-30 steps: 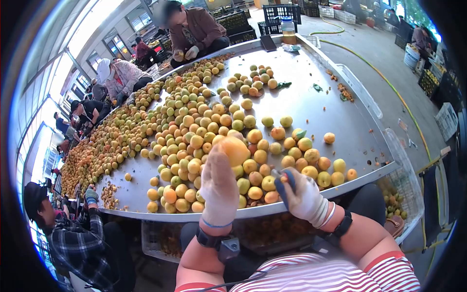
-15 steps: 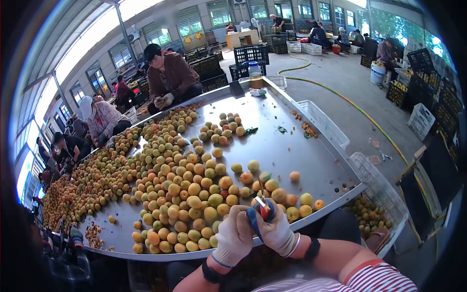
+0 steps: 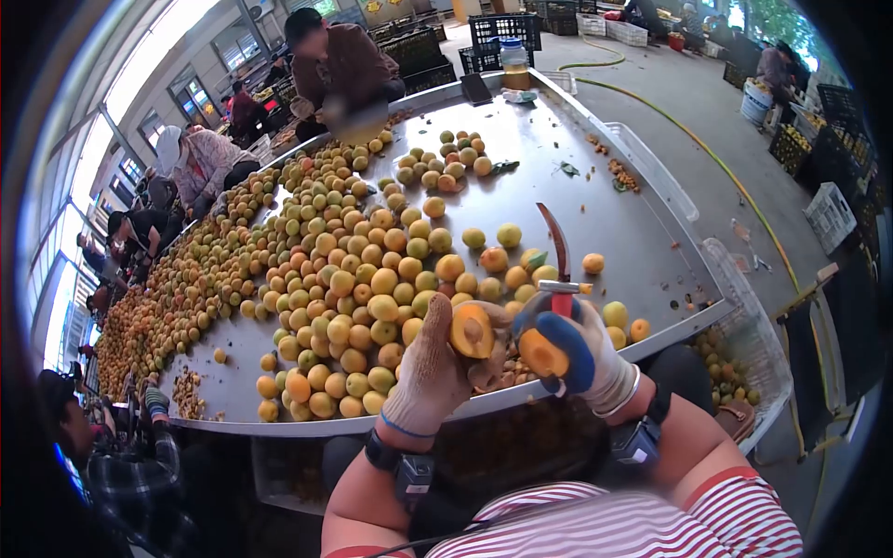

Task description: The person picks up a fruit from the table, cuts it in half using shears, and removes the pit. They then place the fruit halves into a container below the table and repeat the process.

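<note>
My left hand (image 3: 437, 358), in a whitish knit glove, is closed around an apricot half (image 3: 473, 331), cut face up, with what looks like the pit in its middle. Close beside it, my right hand (image 3: 595, 358), gloved with blue on the fingers, grips a curved knife (image 3: 559, 246) by its red handle, blade pointing up and away. The same hand also holds a second apricot half (image 3: 542, 354), its orange cut side showing. Both hands are over the near rim of a metal table (image 3: 651, 251), beside a large heap of whole apricots (image 3: 353, 288).
A white crate (image 3: 744, 316) with fruit stands right of the table. A jar (image 3: 513, 60) and a dark flat object (image 3: 475, 89) sit at the far corner. Co-workers (image 3: 339, 65) sit along the left side. A yellow-green hose (image 3: 716, 149) crosses the floor.
My hands were together round the knife; now they are apart, and two cut apricot halves show, one in each hand. The view has tilted down.
</note>
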The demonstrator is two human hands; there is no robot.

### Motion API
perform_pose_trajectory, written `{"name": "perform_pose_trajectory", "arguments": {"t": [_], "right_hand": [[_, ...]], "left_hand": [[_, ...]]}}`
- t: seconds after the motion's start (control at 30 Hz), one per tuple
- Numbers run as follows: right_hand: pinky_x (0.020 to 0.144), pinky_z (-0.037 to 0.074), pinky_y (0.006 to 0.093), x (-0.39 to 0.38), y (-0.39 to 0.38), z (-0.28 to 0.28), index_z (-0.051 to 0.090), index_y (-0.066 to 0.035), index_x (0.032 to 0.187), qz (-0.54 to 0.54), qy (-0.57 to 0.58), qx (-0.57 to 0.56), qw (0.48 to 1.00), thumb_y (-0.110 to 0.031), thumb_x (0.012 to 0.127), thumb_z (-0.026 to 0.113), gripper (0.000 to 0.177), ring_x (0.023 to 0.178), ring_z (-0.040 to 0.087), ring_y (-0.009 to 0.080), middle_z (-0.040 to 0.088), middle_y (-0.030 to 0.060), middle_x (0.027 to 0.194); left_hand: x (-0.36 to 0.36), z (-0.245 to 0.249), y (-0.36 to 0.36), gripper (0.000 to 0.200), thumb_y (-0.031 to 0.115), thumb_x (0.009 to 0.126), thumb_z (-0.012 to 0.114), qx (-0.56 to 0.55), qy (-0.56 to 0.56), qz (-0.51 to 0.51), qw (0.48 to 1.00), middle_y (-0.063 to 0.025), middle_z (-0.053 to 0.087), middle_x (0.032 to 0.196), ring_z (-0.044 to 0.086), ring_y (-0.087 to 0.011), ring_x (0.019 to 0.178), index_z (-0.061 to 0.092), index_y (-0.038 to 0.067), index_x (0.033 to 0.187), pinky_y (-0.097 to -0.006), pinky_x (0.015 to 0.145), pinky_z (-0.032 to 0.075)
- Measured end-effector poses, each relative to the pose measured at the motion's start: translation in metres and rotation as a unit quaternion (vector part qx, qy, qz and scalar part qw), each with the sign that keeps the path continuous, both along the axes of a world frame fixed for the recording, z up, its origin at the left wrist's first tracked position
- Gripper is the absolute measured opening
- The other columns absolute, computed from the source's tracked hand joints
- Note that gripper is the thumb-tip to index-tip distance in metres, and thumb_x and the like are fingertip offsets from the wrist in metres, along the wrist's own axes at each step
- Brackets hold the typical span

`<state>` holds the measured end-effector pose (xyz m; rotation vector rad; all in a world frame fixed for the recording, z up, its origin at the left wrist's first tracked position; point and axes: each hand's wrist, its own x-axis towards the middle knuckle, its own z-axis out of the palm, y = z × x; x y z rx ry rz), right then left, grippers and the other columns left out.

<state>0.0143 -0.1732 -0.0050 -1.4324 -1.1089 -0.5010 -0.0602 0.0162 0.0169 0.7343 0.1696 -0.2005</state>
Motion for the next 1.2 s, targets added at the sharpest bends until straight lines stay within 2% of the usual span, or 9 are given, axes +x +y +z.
{"name": "perform_pose_trajectory", "arguments": {"t": [0.07, 0.2, 0.27, 0.4, 0.47, 0.5, 0.77, 0.87, 1.2], "right_hand": [[0.058, 0.051, 0.0234, -0.011, -0.01, 0.019, 0.068, -0.004, 0.105, 0.229, 0.541, 0.017, 0.809, -0.016, 0.092, 0.071, 0.017, 0.066, 0.063, 0.0096, 0.068, 0.0027, 0.08], [0.056, 0.049, 0.0213, -0.009, -0.019, 0.031, 0.068, -0.002, 0.096, 0.275, 0.459, -0.169, 0.828, -0.012, 0.087, 0.075, 0.015, 0.062, 0.062, 0.0088, 0.067, 0.0018, 0.078], [0.065, 0.052, 0.025, -0.001, -0.01, 0.011, 0.067, -0.003, 0.091, 0.276, 0.247, -0.129, 0.92, -0.009, 0.084, 0.078, 0.014, 0.075, 0.065, 0.0108, 0.068, 0.0033, 0.086], [0.076, 0.053, 0.0305, -0.014, -0.026, 0.04, 0.065, -0.001, 0.094, 0.157, 0.371, -0.097, 0.91, -0.006, 0.083, 0.077, 0.016, 0.087, 0.064, 0.0174, 0.065, 0.0082, 0.1], [0.067, 0.052, 0.0263, -0.003, -0.019, 0.023, 0.062, 0.0, 0.105, 0.323, 0.57, 0.187, 0.732, -0.003, 0.092, 0.067, 0.014, 0.076, 0.062, 0.0144, 0.062, 0.0096, 0.101], [0.057, 0.05, 0.0222, 0.002, -0.027, 0.025, 0.059, -0.002, 0.115, 0.241, 0.264, 0.067, 0.932, -0.003, 0.099, 0.057, 0.016, 0.067, 0.059, 0.0103, 0.06, 0.0106, 0.101], [0.05, 0.048, 0.0197, -0.012, -0.031, 0.037, 0.064, 0.004, 0.104, 0.302, 0.428, 0.195, 0.83, -0.014, 0.104, 0.057, 0.019, 0.063, 0.059, 0.0074, 0.061, 0.004, 0.083], [0.041, 0.033, 0.0228, -0.021, -0.019, 0.042, 0.05, -0.003, 0.078, 0.129, 0.387, 0.141, 0.902, -0.04, 0.106, 0.049, 0.046, 0.045, 0.044, 0.0104, 0.046, 0.0042, 0.059], [0.043, 0.033, 0.0217, -0.027, -0.009, 0.034, 0.057, -0.005, 0.084, 0.075, 0.441, 0.21, 0.869, -0.024, 0.104, 0.057, 0.028, 0.049, 0.045, 0.0069, 0.049, 0.0012, 0.067]], "left_hand": [[-0.002, 0.002, 0.007, 0.064, 0.062, 0.099, 0.049, 0.009, -0.076, -0.036, 0.996, -0.0094, 0.066, 0.091, 0.055, -0.0139, 0.063, 0.063, 0.002, 0.113, -0.0243, 0.056, 0.045], [-0.004, 0.006, 0.014, 0.055, 0.049, 0.101, 0.054, 0.045, -0.132, -0.022, 0.99, -0.0164, 0.066, 0.105, 0.058, -0.0131, 0.07, 0.058, -0.002, 0.123, -0.0247, 0.063, 0.048], [-0.003, 0.011, 0.01, 0.047, 0.028, 0.098, 0.057, 0.327, -0.179, 0.069, 0.925, -0.0194, 0.063, 0.113, 0.067, -0.0209, 0.087, 0.053, -0.006, 0.13, -0.03, 0.074, 0.056], [-0.013, 0.033, -0.003, 0.046, -0.004, 0.095, 0.053, 0.15, -0.08, 0.007, 0.985, -0.0159, 0.057, 0.127, 0.065, -0.027, 0.111, 0.046, -0.002, 0.14, -0.0385, 0.103, 0.051], [-0.018, 0.032, -0.011, 0.048, -0.004, 0.096, 0.053, 0.158, -0.095, -0.022, 0.983, -0.0145, 0.053, 0.133, 0.061, -0.0276, 0.119, 0.043, -0.001, 0.143, -0.0405, 0.105, 0.051], [-0.019, 0.031, -0.017, 0.049, -0.004, 0.096, 0.053, 0.158, -0.097, -0.041, 0.982, -0.0143, 0.053, 0.134, 0.06, -0.0276, 0.121, 0.042, -0.001, 0.144, -0.0412, 0.105, 0.05], [-0.027, 0.027, -0.048, 0.045, 0.003, 0.101, 0.054, 0.212, -0.098, -0.085, 0.969, -0.0122, 0.052, 0.134, 0.056, -0.0211, 0.123, 0.041, 0.0, 0.144, -0.0378, 0.107, 0.049], [-0.029, 0.025, -0.053, 0.045, 0.004, 0.101, 0.055, 0.286, -0.12, -0.065, 0.949, -0.0116, 0.052, 0.132, 0.055, -0.0169, 0.12, 0.041, -0.001, 0.144, -0.0332, 0.104, 0.049], [-0.031, -0.001, -0.064, 0.043, 0.005, 0.099, 0.056, 0.461, -0.175, 0.033, 0.869, -0.0131, 0.062, 0.11, 0.061, -0.0129, 0.099, 0.046, -0.003, 0.14, -0.0259, 0.091, 0.049]]}}
